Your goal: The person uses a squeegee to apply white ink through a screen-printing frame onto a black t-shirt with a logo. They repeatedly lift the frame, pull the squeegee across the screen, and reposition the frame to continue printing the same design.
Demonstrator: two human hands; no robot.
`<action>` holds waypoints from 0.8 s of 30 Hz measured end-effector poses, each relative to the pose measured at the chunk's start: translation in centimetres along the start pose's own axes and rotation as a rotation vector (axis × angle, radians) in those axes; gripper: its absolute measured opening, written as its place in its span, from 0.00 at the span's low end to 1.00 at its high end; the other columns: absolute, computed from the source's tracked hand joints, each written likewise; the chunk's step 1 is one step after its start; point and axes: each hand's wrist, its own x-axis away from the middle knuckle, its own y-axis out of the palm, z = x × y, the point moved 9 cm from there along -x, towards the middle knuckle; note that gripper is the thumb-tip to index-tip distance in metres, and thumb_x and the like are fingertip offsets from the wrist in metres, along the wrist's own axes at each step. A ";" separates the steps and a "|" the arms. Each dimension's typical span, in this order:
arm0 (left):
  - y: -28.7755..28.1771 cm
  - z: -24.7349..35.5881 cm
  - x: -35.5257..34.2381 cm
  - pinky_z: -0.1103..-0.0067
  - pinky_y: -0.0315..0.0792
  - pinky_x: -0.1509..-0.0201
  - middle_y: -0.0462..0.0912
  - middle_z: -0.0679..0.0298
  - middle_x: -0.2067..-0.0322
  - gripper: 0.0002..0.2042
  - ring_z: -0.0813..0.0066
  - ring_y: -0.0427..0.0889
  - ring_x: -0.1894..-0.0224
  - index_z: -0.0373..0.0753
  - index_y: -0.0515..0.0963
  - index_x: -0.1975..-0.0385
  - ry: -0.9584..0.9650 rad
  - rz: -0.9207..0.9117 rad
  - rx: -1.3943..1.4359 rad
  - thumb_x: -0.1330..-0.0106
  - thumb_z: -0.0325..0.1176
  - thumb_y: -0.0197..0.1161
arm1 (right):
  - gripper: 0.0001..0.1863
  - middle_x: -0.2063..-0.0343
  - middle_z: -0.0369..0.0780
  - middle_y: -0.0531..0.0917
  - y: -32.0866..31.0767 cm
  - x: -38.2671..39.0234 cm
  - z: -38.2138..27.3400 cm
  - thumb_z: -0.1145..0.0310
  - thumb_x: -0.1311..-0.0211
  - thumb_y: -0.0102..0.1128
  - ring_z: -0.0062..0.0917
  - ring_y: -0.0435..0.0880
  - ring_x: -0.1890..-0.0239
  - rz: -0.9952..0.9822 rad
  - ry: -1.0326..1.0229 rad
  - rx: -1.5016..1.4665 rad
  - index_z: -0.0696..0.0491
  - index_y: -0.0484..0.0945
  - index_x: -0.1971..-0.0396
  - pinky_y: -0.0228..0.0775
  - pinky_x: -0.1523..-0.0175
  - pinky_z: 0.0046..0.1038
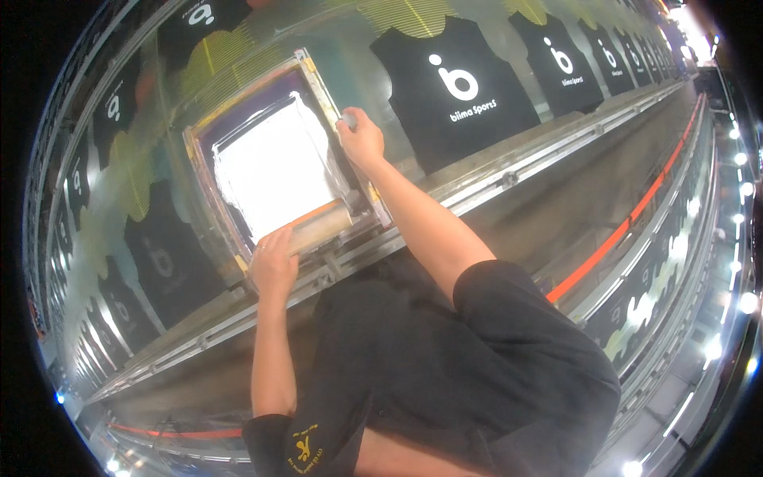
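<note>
Tan squeegee point(322, 226), end hidden under left fingers point(275, 241).

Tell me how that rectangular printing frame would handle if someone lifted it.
The frame would probably stay stiff, as its bars form a closed rectangle. The white layer inside looks like wet ink and might run if tilted. The squeegee, gripped near one end by the left hand, could slide if let go.

Blk fabric point(455, 99) w/ wht logo point(458, 83), wht ink point(274, 167), purple screen point(262, 104).
</note>
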 end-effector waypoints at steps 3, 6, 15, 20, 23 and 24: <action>2.8 -0.3 1.2 0.59 0.76 0.33 0.89 0.54 0.44 0.24 0.48 0.84 0.40 0.36 0.85 0.43 0.069 0.045 -0.040 0.42 0.22 0.65 | 0.20 0.63 0.49 0.91 -1.2 -1.5 0.2 0.56 0.29 0.67 0.49 0.91 0.54 0.038 -0.089 -0.005 0.43 0.83 0.40 0.80 0.45 0.47; 1.4 -0.4 1.1 0.60 0.76 0.35 0.88 0.56 0.43 0.26 0.53 0.83 0.38 0.38 0.85 0.43 0.139 0.063 -0.002 0.46 0.19 0.64 | 0.21 0.64 0.48 0.91 -0.6 -2.2 2.1 0.53 0.28 0.66 0.45 0.91 0.57 -0.017 -0.044 -0.134 0.42 0.84 0.40 0.81 0.47 0.44; -3.9 2.0 -10.8 0.60 0.69 0.27 0.91 0.65 0.47 0.18 0.60 0.84 0.39 0.42 0.89 0.52 0.549 -0.106 -0.065 0.41 0.19 0.68 | 0.28 0.52 0.49 0.91 -1.2 -2.0 1.8 0.38 0.22 0.54 0.43 0.90 0.46 0.027 -0.090 -0.042 0.42 0.84 0.37 0.79 0.40 0.40; -0.5 5.6 -18.1 0.60 0.65 0.23 0.92 0.65 0.50 0.15 0.62 0.83 0.38 0.43 0.90 0.55 0.844 -0.251 0.058 0.41 0.22 0.70 | 0.31 0.51 0.49 0.91 -1.5 -1.5 2.0 0.37 0.21 0.54 0.42 0.90 0.45 0.052 -0.050 -0.051 0.44 0.84 0.36 0.78 0.39 0.39; 1.3 7.6 -21.3 0.62 0.67 0.25 0.92 0.66 0.53 0.13 0.62 0.84 0.41 0.42 0.90 0.58 0.967 -0.306 0.061 0.42 0.22 0.70 | 0.32 0.55 0.48 0.92 -1.4 -1.7 2.1 0.36 0.21 0.53 0.38 0.91 0.49 0.092 -0.083 -0.071 0.46 0.84 0.36 0.79 0.41 0.38; 1.9 7.9 -22.2 0.63 0.68 0.26 0.91 0.66 0.54 0.13 0.62 0.84 0.42 0.42 0.90 0.58 0.987 -0.330 0.069 0.42 0.22 0.70 | 0.32 0.57 0.48 0.92 -1.2 -1.9 2.4 0.35 0.21 0.53 0.37 0.91 0.51 0.086 -0.068 -0.065 0.46 0.84 0.36 0.79 0.42 0.37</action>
